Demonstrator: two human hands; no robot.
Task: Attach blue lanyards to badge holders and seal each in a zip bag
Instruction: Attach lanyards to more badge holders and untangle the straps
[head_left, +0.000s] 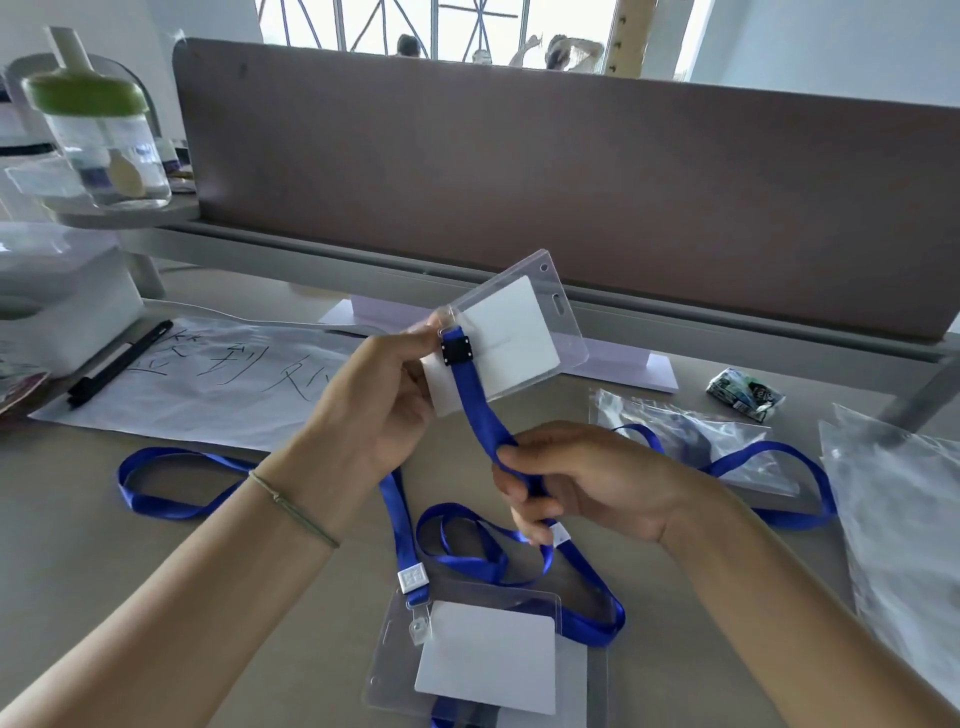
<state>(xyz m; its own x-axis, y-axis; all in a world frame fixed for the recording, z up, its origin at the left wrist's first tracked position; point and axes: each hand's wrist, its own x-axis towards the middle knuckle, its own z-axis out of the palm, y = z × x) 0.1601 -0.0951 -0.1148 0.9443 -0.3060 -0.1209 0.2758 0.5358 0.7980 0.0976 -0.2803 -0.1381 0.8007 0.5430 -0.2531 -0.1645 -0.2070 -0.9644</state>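
Left hand (384, 400) pinches the clear badge holder (511, 332) by its clip corner, held up over the surface (156, 551). Right hand (576, 483) is curled around the blue lanyard (475, 405) just below its black clasp. Strap's limp and probably tangle-prone; the holder's light, slick plastic, so grab edges. A finished badge (483, 654), loose straps and zip bags (685, 426) crowd the space underneath.
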